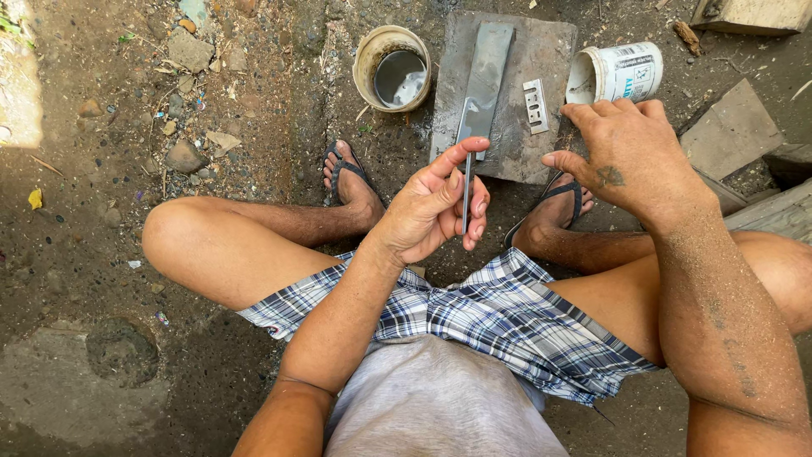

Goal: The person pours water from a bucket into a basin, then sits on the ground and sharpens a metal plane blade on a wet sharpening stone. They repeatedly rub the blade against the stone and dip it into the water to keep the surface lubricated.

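- Head view, looking straight down on a squatting person in blue-and-white plaid shorts (499,317) and dark flip-flops, on bare, littered dirt ground (93,254).
- Left hand (431,207), palm up, holds a thin flat grey metal blade (466,190) edge-on; fingers curl around it from the right, thumb (457,156) stretched up along its left side. The blade stands roughly upright in the frame, between the knees and above the shorts.
- Right hand (630,152) hovers apart from the blade, to its right, back of the hand toward the camera. Fingers loosely spread and bent, nothing in them; thumb points left toward the blade without touching it.
- Ahead of the feet lies a wet grey rectangular sharpening stone slab (541,68). On it rests a long flat grey steel plate (486,72), lengthwise, and just beside that a small silver slotted metal piece (534,106).
- Left of the slab stands a dirty cream plastic tub holding water (392,68), touching or nearly touching the slab edge; cannot tell which.
- At the slab's right corner a white plastic container (617,72) lies tipped on its side, mouth facing left.
- Concrete and stone offcuts (732,131) sit further right; loose stones scatter at upper left.
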The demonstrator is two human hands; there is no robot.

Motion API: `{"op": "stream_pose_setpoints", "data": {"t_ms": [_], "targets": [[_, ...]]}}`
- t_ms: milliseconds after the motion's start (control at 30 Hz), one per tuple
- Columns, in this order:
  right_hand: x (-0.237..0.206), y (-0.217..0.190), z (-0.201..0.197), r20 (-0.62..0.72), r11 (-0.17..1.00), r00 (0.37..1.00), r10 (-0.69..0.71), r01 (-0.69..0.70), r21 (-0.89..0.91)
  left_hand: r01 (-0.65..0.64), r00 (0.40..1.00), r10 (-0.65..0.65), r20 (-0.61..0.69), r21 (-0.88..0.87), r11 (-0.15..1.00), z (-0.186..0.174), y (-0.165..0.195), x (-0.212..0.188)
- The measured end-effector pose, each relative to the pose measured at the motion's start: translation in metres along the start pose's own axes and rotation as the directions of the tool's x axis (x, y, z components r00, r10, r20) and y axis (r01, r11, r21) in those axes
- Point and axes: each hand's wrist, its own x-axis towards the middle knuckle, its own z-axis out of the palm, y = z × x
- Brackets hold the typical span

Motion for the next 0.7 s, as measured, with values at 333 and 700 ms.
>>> {"op": "stream_pose_setpoints", "data": {"t_ms": [333,700], "targets": [[0.067,0.051,0.016,0.012,0.993,0.993,0.114,-0.114,0.017,0.175,0.828,0.457,-0.324,0.924,0.339,-0.046,-0.010,0.040],[0.172,0.062,0.157,-0.264,0.830,0.877,0.401,-0.225,0.511,0.365,0.792,0.578,-0.196,0.911,-0.191,-0.084,-0.029,0.068]]}}
